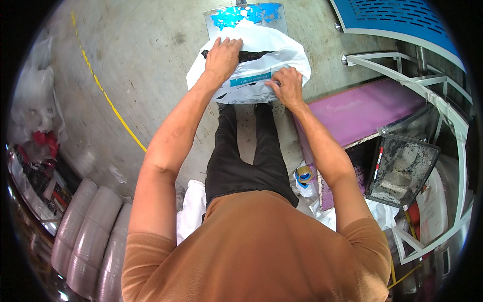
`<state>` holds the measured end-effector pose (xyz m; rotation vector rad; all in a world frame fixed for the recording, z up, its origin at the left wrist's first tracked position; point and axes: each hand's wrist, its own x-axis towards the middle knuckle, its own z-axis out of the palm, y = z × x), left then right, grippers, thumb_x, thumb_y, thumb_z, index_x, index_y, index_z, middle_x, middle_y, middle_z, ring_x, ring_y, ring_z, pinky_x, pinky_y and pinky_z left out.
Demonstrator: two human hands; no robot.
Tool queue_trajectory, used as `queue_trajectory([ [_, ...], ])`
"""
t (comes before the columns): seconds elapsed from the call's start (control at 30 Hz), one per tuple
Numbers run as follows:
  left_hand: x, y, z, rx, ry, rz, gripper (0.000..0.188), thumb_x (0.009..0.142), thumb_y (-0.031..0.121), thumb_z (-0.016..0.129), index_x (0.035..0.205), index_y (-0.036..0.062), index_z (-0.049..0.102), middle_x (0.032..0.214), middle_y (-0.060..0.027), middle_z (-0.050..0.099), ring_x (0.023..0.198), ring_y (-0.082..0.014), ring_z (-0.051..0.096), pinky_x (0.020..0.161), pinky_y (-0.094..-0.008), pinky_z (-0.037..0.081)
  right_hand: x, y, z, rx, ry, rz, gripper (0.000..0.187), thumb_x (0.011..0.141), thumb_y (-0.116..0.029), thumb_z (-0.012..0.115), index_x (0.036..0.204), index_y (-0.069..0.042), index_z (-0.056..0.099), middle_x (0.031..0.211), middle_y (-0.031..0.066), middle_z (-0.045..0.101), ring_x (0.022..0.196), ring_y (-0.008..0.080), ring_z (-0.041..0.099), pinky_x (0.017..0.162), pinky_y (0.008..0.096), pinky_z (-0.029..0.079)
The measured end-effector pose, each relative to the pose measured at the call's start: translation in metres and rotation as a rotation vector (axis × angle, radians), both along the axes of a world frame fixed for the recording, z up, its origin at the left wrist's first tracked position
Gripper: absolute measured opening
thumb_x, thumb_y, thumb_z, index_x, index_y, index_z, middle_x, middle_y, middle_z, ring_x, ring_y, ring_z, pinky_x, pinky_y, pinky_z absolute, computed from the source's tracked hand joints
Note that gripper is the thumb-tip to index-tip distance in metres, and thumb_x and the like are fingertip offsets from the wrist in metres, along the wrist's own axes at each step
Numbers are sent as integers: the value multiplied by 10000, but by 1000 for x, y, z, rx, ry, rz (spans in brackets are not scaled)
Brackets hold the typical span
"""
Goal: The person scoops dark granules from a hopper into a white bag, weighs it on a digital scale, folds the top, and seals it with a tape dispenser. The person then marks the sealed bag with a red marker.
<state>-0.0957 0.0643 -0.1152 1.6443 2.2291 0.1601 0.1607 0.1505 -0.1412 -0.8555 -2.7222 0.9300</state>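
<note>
A white plastic bag point(297, 54) with a teal printed label is spread out in front of my feet, at the near end of a metal plate. A long dark strip point(256, 56) shows across its upper part; whether it is an opening or something black inside, I cannot tell. My left hand point(222, 58) lies on the bag beside the strip's left end, fingers stretched forward and slightly apart. On the bag's right side my right hand point(288, 86) has its fingers bent and its thumb toward the label, gripping the plastic. The bag's underside is hidden.
The metal plate point(279, 20) carries torn blue film. On the right are a blue perforated panel point(402, 17), a white metal frame point(455, 121), a pink-purple block point(362, 108) and a tape roll point(304, 174). Wrapped rolls point(95, 229) stand lower left; a yellow floor line point(103, 90) runs nearby.
</note>
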Motion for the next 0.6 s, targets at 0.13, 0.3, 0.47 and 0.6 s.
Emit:
queue_trajectory([
  [0.13, 8, -4, -3, -50, 3, -26, 430, 937, 14, 518, 1349, 59, 635, 1435, -180, 637, 1378, -358, 573, 1218, -490, 394, 0, 0, -1, 2, 2, 1, 228, 825, -293, 839, 887, -99, 735, 942, 49, 630, 1018, 300, 552, 952, 468, 357],
  [0.3, 21, -9, -10, 9, 13, -5, 445, 947, 16, 504, 1377, 42, 616, 1450, -189, 624, 1385, -364, 564, 1214, -487, 397, 3, 1, 0, -32, -24, -9, 218, 825, -290, 838, 883, -106, 738, 957, 52, 641, 1032, 302, 561, 954, 472, 363],
  [0.47, 25, -15, -18, 63, -2, -4, 495, 980, 110, 527, 1468, 31, 552, 1487, -266, 566, 1441, -405, 495, 1234, -509, 350, 2, 3, -3, -35, -22, -8, 209, 823, -288, 840, 867, -116, 729, 955, 44, 639, 1032, 300, 563, 952, 475, 369],
  [0.6, 42, -12, -5, 9, -69, 48, 548, 1021, 308, 579, 1490, 28, 536, 1526, -321, 496, 1470, -471, 428, 1229, -540, 331, 3, 4, -5, -25, -10, -7, 208, 822, -291, 840, 862, -123, 725, 950, 37, 636, 1030, 297, 562, 946, 476, 372],
])
